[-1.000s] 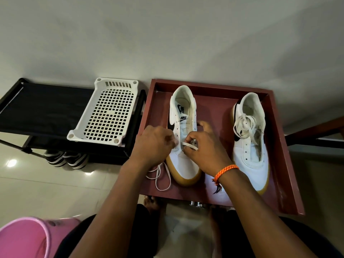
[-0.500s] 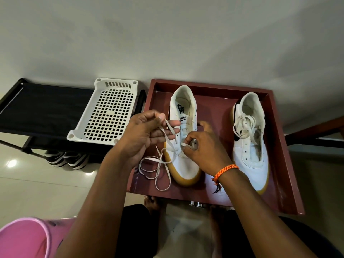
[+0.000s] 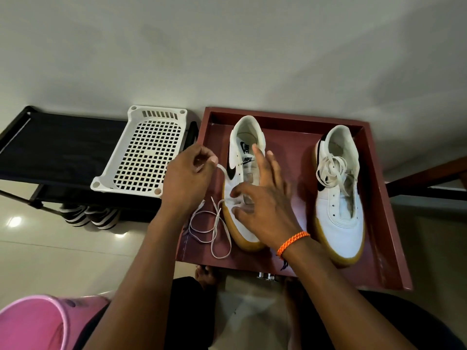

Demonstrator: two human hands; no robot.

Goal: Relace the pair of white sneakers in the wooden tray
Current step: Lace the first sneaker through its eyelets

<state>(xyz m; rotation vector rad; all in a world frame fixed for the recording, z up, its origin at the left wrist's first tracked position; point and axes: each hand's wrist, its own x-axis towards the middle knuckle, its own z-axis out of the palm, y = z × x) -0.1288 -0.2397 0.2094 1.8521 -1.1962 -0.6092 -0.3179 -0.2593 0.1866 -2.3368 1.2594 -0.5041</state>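
A: Head view first. Where are the sneakers?

B: Both lie in the tray (image 3: 384, 223), toes toward the person. The left sneaker (image 3: 246, 137) sits in the tray's left half, the right sneaker (image 3: 340, 223) in the right half, well apart.

A: And the hands?

B: The left hand (image 3: 187, 183) is raised beside the left sneaker, fingers curled, pinching the lace (image 3: 214, 223) between thumb and fingertips. The lace runs from that pinch down toward the front of the left sneaker; its slack lies in loose loops on the tray floor, just left of the toe.

A: The right hand?

B: The right hand (image 3: 262, 198) is over the middle of the left sneaker, fingers spread and holding nothing. The forefinger points up along the tongue; the thumb and lower fingers rest near the front eyelets. An orange band (image 3: 293, 242) circles that wrist.

A: The right sneaker's lace?

B: Bunched loose on top of it, at the tongue. Its eyelets look bare.

A: Anything round the tray?

B: A white basket (image 3: 146, 152) lies on a black rack (image 3: 63, 147) just left of it, and a pink bucket (image 3: 38, 322) stands at the lower left.
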